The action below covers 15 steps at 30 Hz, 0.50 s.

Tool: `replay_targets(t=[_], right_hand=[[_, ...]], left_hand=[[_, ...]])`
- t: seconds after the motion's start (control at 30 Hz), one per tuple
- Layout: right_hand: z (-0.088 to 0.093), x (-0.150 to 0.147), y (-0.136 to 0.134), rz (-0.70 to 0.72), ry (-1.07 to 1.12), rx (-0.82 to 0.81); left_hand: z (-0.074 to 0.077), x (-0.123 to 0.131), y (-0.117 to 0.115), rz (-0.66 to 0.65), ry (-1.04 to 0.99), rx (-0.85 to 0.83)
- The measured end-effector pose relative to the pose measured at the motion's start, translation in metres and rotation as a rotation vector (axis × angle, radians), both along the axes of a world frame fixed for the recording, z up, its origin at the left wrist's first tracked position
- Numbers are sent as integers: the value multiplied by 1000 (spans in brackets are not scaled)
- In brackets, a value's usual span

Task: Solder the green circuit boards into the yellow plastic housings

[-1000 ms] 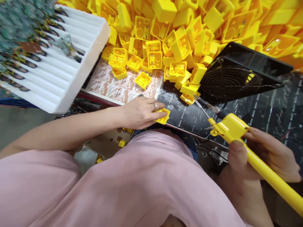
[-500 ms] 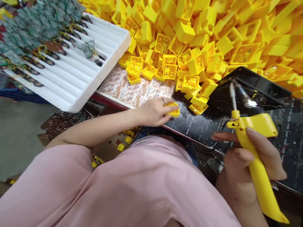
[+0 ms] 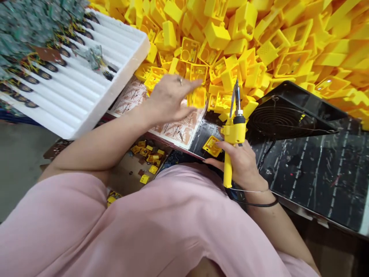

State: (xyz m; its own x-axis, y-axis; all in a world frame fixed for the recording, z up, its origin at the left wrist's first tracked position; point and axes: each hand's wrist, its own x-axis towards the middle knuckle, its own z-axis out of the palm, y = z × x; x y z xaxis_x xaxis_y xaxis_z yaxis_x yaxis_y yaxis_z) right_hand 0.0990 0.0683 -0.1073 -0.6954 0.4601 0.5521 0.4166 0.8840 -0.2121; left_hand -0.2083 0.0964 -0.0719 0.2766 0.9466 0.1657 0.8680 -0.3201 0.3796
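Left hand (image 3: 168, 98) is loose, fingers spread, tips just at a yellow housing (image 3: 197, 98) at its 3 o'clock, on the edge of the heap (image 3: 259, 38). Right hand (image 3: 242, 167) clamps the soldering iron (image 3: 234, 130), tip towards 12 o'clock. A small yellow cover (image 3: 211, 146) lies at its 10 o'clock.

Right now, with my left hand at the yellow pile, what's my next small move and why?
Probably close the left hand on the yellow housing at its fingertips: the fingers are open beside it, and the right hand holds the soldering iron tip-up.
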Motion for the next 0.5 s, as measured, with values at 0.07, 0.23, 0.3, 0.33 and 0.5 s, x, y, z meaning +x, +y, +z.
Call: replay_targets(t=[0.07, 0.23, 0.3, 0.33, 0.5], right_hand=[[-2, 0, 2, 4, -2, -21], [-9, 12, 8, 77, -8, -50], [-14, 16, 10, 85, -18, -44], [-17, 18, 11, 61, -13, -46], [-26, 30, 7, -104, 48, -66]], left_hand=[[-2, 8, -28, -180, -10, -118], [-23, 39, -68, -303, 94, -36], [-22, 33, -67, -261, 132, 82], [-16, 23, -65, -228, 165, 116], [59, -82, -46, 360, 436, 96]])
